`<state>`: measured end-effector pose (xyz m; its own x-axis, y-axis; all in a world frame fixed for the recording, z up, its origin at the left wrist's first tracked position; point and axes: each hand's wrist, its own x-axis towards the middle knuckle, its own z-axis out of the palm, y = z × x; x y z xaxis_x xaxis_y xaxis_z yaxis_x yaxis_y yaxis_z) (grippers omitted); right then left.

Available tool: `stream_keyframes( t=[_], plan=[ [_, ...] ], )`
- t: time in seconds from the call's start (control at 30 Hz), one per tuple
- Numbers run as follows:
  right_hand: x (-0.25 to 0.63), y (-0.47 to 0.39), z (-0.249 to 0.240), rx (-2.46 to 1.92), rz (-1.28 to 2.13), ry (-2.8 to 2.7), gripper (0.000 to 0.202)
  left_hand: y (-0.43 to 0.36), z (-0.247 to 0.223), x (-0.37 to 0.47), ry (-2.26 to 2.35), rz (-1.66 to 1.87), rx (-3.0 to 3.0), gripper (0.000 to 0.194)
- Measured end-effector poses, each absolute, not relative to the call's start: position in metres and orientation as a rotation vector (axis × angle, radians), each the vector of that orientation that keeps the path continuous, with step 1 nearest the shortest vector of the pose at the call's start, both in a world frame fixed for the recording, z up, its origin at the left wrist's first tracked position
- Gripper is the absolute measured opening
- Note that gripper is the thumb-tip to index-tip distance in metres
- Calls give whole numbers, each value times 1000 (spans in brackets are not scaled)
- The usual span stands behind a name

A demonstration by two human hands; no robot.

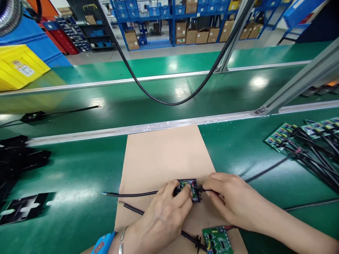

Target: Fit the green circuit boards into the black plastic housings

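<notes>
A small green circuit board in a black case (196, 193) lies on a brown cardboard sheet (166, 151). My left hand (169, 208) grips it, fingertips pressing on the board and the case's edge. At the case's right end, my right hand (225, 194) pinches a thin black cable (208, 189) beside a black strain relief. Another black cable (129, 194) runs out leftward from under my left hand. Below it lies a thicker cable with bared wires (132, 208), passing beneath the hand. A second, bare green circuit board (218, 240) sits near the lower edge, wires attached.
Several circuit boards with black cables (283, 137) lie at the right. Black case parts (23, 158) and a flat black plate (23, 208) are at the left. A metal rail (159, 126) crosses behind the cardboard. One black cable (169, 103) hangs in a loop overhead.
</notes>
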<state>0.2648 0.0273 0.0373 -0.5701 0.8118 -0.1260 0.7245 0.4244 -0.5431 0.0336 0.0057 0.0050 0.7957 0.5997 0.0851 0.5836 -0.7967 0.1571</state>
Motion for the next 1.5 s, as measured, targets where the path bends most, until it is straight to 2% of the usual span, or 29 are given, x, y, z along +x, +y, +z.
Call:
stream_keyframes(
  t=[0.17, 0.27, 0.47, 0.73, 0.87, 1.0, 1.17, 1.33, 1.5],
  plan=[
    [260, 33, 38, -1409, 1023, -2457, 18, 5, 3, 32, 930, 201, 2825, 52],
    [255, 33, 35, -1217, 918, -2512, 16, 6, 3, 32, 913, 187, 2803, 53],
    [262, 33, 22, -939, 628, -2675, 28, 7, 4, 31, 901, 206, 2807, 50],
    [263, 31, 10, -976, 619, -2717, 29, 5, 4, 30, 911, 222, 2836, 45],
    [255, 32, 17, -1048, 522, -2823, 22, 3, 5, 31, 951, 224, 2851, 46],
    [249, 37, 28, -1039, 488, -2922, 15, 5, 9, 37, 1015, 115, 2761, 48],
    [254, 38, 21, -976, 424, -2889, 15, 9, 17, 44, 1012, 9, 2644, 41],
    [270, 29, -1, -996, 288, -2704, 24, 13, 17, 36, 951, 210, 2586, 49],
    [280, 25, 1, -1074, 442, -2486, 19, 22, 14, 28, 1030, 638, 2342, 32]
  ],
)
